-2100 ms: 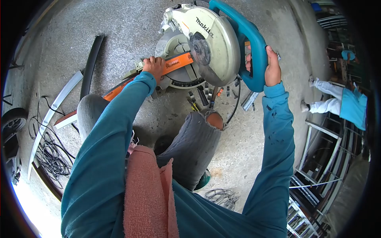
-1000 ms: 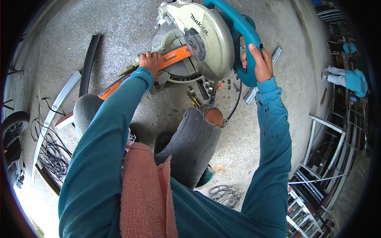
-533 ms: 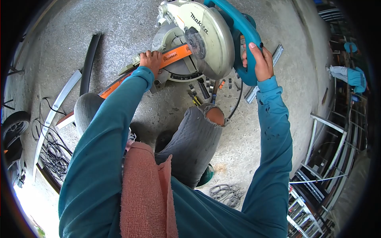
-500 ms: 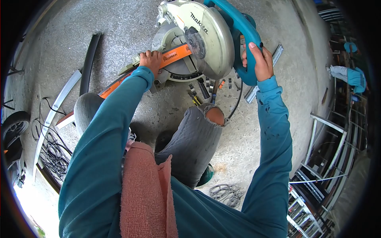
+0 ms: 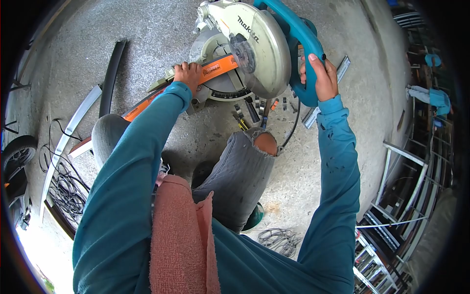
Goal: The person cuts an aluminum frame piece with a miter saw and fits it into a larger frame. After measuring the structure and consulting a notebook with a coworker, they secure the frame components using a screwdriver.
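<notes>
A Makita miter saw (image 5: 262, 54) stands on the concrete floor in front of me, its rounded guard lowered over the work. My right hand (image 5: 323, 78) is wrapped round the saw's teal D-shaped handle (image 5: 296, 29). Across the saw base lies a long bar with orange printed film (image 5: 218, 68); its right end runs in by the blade guard, which hides the cut point. My left hand (image 5: 187, 75) is closed over this bar, holding it against the saw's fence. The bar carries on to the lower left, beneath my left forearm.
Short cut pieces (image 5: 262, 105) and hand tools, including a yellow-handled one (image 5: 241, 122), lie before the saw. Metal profiles (image 5: 73, 122) and a tangled cable (image 5: 68, 193) are at left. Metal frames (image 5: 404, 171) stand at right, where another person (image 5: 435, 98) is visible.
Both hands keep their grips on the saw handle and the bar. The view shifts very slightly; nothing else visibly moves.
</notes>
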The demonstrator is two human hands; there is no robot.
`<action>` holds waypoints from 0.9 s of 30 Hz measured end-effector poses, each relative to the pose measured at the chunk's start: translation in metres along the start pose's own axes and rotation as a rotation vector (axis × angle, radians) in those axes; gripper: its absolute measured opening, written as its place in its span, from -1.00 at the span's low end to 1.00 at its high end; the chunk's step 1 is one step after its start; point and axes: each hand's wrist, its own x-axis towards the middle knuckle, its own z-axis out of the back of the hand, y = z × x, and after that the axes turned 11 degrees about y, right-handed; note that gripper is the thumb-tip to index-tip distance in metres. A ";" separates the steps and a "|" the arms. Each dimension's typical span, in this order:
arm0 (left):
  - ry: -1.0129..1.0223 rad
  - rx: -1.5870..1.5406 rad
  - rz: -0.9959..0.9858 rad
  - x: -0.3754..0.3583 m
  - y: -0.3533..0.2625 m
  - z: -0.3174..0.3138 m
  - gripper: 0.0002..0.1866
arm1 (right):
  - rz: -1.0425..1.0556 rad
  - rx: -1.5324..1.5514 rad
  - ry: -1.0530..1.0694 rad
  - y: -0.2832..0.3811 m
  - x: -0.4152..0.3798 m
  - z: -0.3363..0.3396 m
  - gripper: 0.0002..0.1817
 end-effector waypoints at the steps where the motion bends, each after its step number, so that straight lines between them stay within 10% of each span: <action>1: -0.003 -0.004 0.000 0.000 0.000 0.000 -0.33 | -0.005 -0.014 0.002 0.001 0.000 0.000 -0.54; 27: -0.025 -0.040 -0.006 -0.001 0.000 0.001 -0.33 | -0.010 -0.013 -0.008 -0.002 0.001 0.001 -0.52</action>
